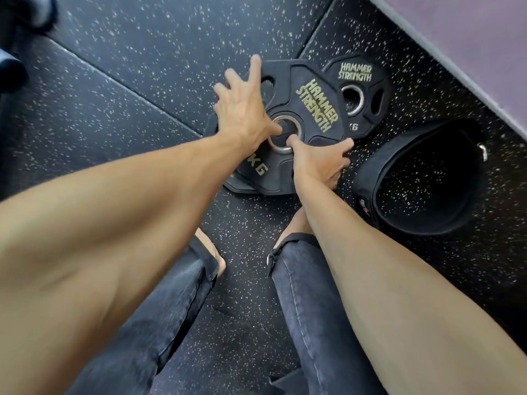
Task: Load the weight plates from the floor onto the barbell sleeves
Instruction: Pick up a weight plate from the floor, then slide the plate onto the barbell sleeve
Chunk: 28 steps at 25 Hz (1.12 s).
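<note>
On the speckled rubber floor [142,89], my left hand [242,109] lay spread on the large plate [313,109]; my right hand [319,161] apparently gripped its edge.

We reach both bare arms down and forward, our left hand [242,109] spread flat with straight fingers and the thumb dipping inward, our right hand [319,161] beside it with thumb raised and fingers curled downward at the side.
</note>
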Each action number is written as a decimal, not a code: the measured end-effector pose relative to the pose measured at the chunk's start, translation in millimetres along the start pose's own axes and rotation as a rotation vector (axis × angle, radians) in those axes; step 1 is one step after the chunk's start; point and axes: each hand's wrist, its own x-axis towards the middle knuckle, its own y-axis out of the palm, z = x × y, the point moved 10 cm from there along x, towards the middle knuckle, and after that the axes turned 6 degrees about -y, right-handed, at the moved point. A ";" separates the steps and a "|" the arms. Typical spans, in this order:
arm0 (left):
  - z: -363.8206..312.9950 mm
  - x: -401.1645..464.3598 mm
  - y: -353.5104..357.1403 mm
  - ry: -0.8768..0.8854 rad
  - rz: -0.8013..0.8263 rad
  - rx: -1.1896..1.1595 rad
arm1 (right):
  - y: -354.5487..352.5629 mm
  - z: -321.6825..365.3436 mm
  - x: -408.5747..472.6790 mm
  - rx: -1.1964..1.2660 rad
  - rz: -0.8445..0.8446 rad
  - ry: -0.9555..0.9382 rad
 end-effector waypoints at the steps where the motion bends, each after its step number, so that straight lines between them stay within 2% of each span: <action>1: 4.1 -7.9 -23.2 -0.016 -0.015 -0.040 | -12.6 18.2 -11.9 -0.011 -0.005 -0.062; 7: 1.4 -74.2 -212.2 -0.073 -0.184 -0.196 | -116.8 153.4 -107.4 0.044 -0.047 -0.400; 12: -23.1 -175.0 -419.7 -0.010 -0.430 -0.382 | -258.6 285.3 -221.3 0.200 -0.136 -0.689; 18: -33.5 -351.7 -664.4 0.101 -0.805 -0.568 | -455.4 414.9 -397.7 0.434 -0.209 -1.019; 23: -5.2 -519.9 -815.7 0.153 -1.136 -0.623 | -590.2 473.5 -558.4 0.613 -0.203 -1.295; 28: 44.4 -677.9 -906.0 0.160 -1.376 -0.634 | -678.2 479.5 -707.7 0.775 -0.163 -1.467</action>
